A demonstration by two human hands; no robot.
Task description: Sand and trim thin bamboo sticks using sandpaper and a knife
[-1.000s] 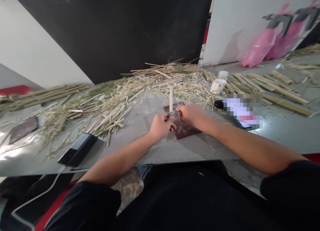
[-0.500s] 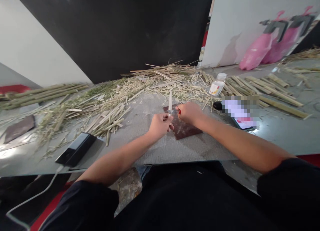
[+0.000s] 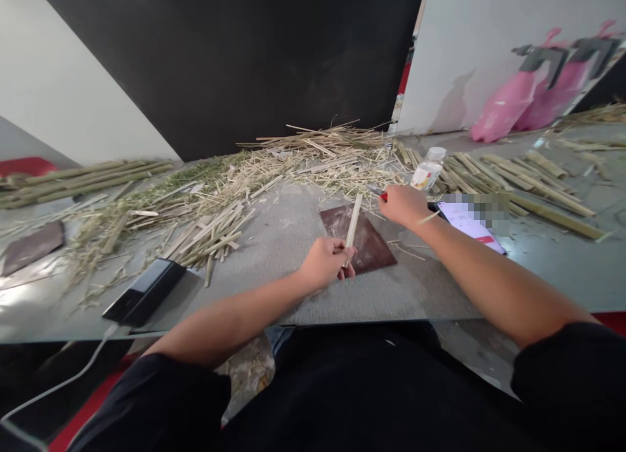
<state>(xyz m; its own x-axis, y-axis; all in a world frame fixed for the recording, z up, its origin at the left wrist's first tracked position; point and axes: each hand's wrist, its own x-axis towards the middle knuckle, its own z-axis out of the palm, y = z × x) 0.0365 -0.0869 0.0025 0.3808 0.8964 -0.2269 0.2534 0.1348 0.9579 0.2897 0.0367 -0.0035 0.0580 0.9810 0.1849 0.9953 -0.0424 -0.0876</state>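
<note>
My left hand is closed around the lower end of a pale bamboo strip, which points up and away from me over a dark brown board. To the right, past the board, my right hand grips a red-handled knife. Its short metal blade sticks out to the left, apart from the strip. Most of the knife's handle is hidden in my fist. A thin shaving lies across my right wrist.
A long heap of bamboo shavings runs behind my hands. Cut strips and a black box with a cable lie left. On the right are a white-capped bottle, a phone, split bamboo and pink spray bottles.
My right hand with the knife has moved right and slightly up, off the bamboo strip. My left hand has shifted a little right and nearer, and the strip now leans right.
</note>
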